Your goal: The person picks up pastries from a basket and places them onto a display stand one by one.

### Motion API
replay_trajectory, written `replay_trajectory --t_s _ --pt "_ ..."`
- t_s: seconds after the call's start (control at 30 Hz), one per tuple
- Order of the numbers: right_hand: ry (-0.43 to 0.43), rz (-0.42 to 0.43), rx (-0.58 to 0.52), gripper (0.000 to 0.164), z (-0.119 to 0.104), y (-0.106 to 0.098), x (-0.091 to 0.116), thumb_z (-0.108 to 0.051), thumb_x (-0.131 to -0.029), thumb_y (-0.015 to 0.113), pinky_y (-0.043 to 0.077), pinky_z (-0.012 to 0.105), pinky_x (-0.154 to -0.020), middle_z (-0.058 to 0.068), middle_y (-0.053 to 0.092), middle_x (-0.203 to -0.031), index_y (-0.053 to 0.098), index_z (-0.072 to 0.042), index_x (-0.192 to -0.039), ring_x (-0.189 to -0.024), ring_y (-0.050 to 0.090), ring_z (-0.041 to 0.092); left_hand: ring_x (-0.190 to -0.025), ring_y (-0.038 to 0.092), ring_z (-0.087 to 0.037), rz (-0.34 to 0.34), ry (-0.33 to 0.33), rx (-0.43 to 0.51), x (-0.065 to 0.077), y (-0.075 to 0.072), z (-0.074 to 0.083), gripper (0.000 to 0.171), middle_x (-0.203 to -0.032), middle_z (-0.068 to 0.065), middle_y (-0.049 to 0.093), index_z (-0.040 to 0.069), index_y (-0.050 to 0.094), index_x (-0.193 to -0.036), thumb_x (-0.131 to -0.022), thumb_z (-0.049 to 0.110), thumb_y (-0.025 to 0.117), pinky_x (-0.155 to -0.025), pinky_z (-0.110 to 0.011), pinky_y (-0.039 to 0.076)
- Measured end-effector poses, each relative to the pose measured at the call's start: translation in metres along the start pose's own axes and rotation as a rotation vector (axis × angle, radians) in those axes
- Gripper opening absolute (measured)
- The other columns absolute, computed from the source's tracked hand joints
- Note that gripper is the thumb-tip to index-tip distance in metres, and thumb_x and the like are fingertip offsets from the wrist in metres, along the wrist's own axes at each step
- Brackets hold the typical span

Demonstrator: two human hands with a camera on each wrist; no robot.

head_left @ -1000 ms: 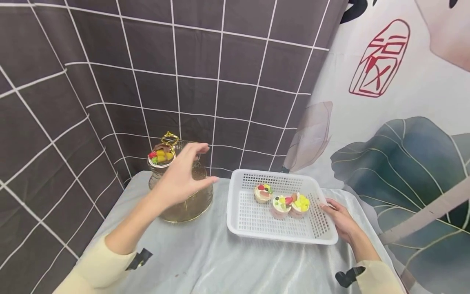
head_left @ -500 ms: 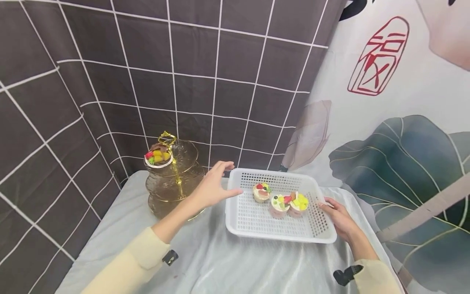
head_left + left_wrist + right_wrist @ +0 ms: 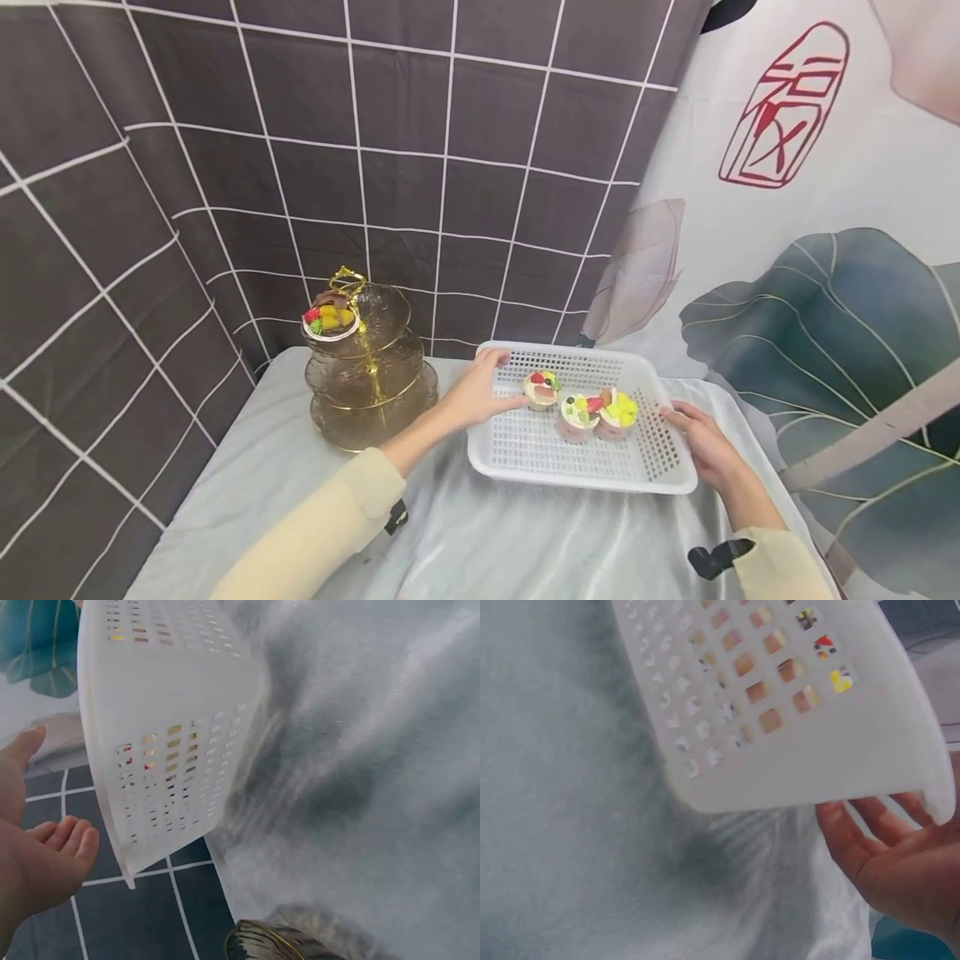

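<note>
A white perforated plastic basket [image 3: 517, 467] sits on the table with three cupcakes in it. One cream-topped cupcake with a red fruit piece [image 3: 541, 390] is nearest my left hand [image 3: 476, 396]. That hand reaches over the basket's left rim, thumb and fingers apart, holding nothing; in the left wrist view the hand [image 3: 45, 855] is above the rim. The other two, a cupcake with strawberry and green pieces [image 3: 578, 418] and a yellow-topped cupcake [image 3: 617, 414], touch each other. My right hand [image 3: 705, 442] grips the right rim, its fingers under the lip in the right wrist view.
A three-tier amber glass stand [image 3: 367, 375] with a gold handle stands left of the basket. On its top tier is a chocolate fruit cupcake [image 3: 330, 318]. A dark gridded curtain [image 3: 397, 192] hangs behind the cloth-covered table [image 3: 450, 542].
My left hand has moved right and slightly down, from beside the tiered stand to over the basket's left side. The right hand stays on the rim.
</note>
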State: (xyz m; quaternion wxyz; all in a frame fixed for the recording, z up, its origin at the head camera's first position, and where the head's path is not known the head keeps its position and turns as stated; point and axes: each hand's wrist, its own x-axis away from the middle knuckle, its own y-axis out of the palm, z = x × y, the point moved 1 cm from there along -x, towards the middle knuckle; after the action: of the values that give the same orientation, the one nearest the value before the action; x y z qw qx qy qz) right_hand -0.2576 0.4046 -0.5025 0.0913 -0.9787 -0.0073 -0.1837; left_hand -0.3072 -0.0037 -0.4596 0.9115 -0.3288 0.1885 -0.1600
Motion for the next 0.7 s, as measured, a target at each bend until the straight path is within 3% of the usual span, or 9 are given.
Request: replay_trajectory --t_s 0.2,0.53,0.7 --pt "0.027 -0.007 -0.025 0.055 -0.004 -0.002 -0.001 -0.039 -0.113 0.049 0.062 0.040 -0.092 0.001 0.067 -0.128 0.036 -0.007 -0.156 -0.110 0.071 0.016 -0.137 0.055 -0.033 -0.033 -0.057 0.002 -0.019 0.019 0.006 0.087 -0.149 -0.017 0.054 -0.001 0.047 -0.152 -0.086 0.036 0.090 -0.118 -0.043 0.044" --pt "-0.026 0.043 0.056 0.068 0.000 0.004 0.005 -0.042 -0.113 0.049 0.063 0.036 -0.089 0.007 0.067 -0.132 0.026 -0.003 -0.164 -0.106 0.073 0.014 -0.139 0.054 -0.034 -0.105 -0.190 0.025 -0.024 0.054 0.010 0.096 -0.153 -0.017 0.051 0.002 0.042 -0.158 -0.084 0.041 0.089 -0.119 -0.046 0.043" --pt "-0.028 0.051 0.058 0.068 -0.001 0.005 0.005 -0.042 -0.113 0.049 0.063 0.037 -0.088 0.006 0.069 -0.129 0.027 -0.004 -0.165 -0.105 0.073 0.015 -0.139 0.054 -0.032 -0.091 -0.196 0.001 -0.035 0.061 0.005 0.099 -0.152 -0.016 0.051 0.001 0.040 -0.159 -0.084 0.043 0.088 -0.119 -0.044 0.043"
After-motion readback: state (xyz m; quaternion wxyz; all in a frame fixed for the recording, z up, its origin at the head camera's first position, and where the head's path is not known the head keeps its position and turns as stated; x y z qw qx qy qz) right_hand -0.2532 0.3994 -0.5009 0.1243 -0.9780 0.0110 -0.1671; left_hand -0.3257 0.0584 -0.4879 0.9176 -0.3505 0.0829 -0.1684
